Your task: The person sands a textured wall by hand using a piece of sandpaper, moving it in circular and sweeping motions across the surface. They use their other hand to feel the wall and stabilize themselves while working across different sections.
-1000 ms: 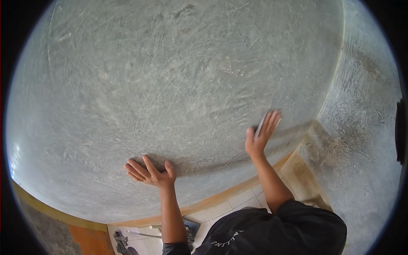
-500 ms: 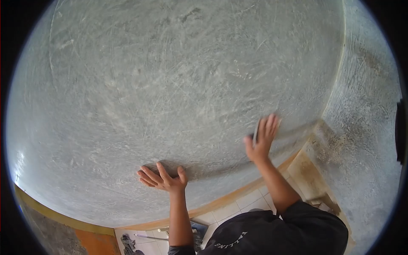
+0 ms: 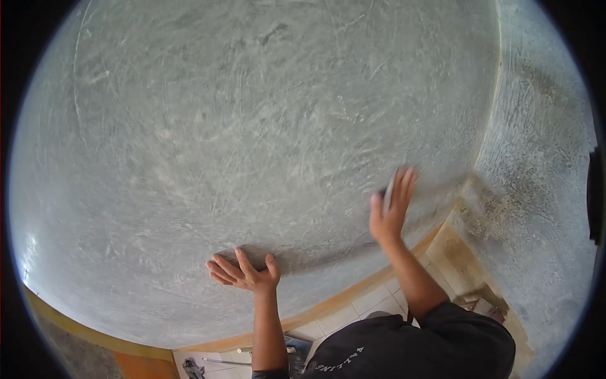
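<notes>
A grey, streaky plastered wall [image 3: 252,132] fills most of the view. My left hand [image 3: 252,274] rests on its lower middle with fingers spread and nothing in it. Farther right, my right hand [image 3: 394,213] is pressed against the same surface, slightly blurred. Under its fingers is a thin flat sandpaper-like sheet [image 3: 389,191], with a pale edge and a dark part showing beside the thumb. The palm and fingers hide most of the sheet.
To the right, a rougher grey wall [image 3: 530,151] meets this one at a corner. Below lie a white tiled floor [image 3: 363,300], a dark crumpled cloth [image 3: 193,367] and a thin metal rod [image 3: 224,362]. A brownish board [image 3: 464,259] is at the lower right.
My right hand has shifted slightly right across the wall with the sheet under it. My left hand stays in nearly the same place. The view has turned slightly.
</notes>
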Demonstrator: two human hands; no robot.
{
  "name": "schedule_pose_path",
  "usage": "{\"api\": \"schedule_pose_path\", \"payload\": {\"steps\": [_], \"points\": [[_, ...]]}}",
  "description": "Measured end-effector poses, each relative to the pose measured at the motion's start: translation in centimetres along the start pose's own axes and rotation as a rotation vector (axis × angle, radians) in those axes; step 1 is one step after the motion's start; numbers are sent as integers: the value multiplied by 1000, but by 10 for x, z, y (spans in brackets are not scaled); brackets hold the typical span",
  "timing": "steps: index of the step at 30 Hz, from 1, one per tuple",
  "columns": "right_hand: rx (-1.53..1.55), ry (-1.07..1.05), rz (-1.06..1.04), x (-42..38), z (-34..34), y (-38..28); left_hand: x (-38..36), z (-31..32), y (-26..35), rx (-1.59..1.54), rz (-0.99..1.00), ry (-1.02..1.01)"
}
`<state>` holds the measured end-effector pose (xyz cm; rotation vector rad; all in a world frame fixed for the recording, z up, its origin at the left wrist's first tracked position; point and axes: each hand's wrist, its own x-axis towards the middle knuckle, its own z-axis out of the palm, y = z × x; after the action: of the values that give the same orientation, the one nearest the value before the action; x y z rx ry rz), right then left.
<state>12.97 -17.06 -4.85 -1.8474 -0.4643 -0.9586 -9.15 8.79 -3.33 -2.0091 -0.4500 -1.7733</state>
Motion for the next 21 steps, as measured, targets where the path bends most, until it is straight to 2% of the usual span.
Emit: {"api": "schedule_pose_path", "payload": {"steps": [3, 5, 6, 8, 11, 12, 14, 16, 18, 20, 21], "points": [[125, 87, 41, 67, -15, -23, -6, -1, 0, 2, -25, -23], [28, 102, -143, 77, -4, -51, -6, 1, -1, -1, -33, -13], [31, 103, -141, 66, 7, -63, -5, 1, -1, -3, -27, -14], [7, 67, -327, 18, 27, -76, -7, 0, -2, -1, -23, -15], [-58, 8, -362, -53, 43, -34, -7, 0, -2, -2, -22, -15], [-54, 12, -369, -58, 36, -19, -7, -1, -1, -1, -13, -11], [-21, -52, -227, -52, 25, 9, -2, 3, -1, 5, -8, 10], [41, 28, -51, -5, 10, 3, -1, 1, 1, -10, -5, 20], [81, 76, -65, 44, 0, -20, -2, -1, 2, -10, -18, 6], [126, 134, -81, 56, 0, -43, -2, -1, 2, -10, -26, 3], [86, 106, -192, 56, 4, -55, -3, -1, 1, -2, -23, 2]]}}
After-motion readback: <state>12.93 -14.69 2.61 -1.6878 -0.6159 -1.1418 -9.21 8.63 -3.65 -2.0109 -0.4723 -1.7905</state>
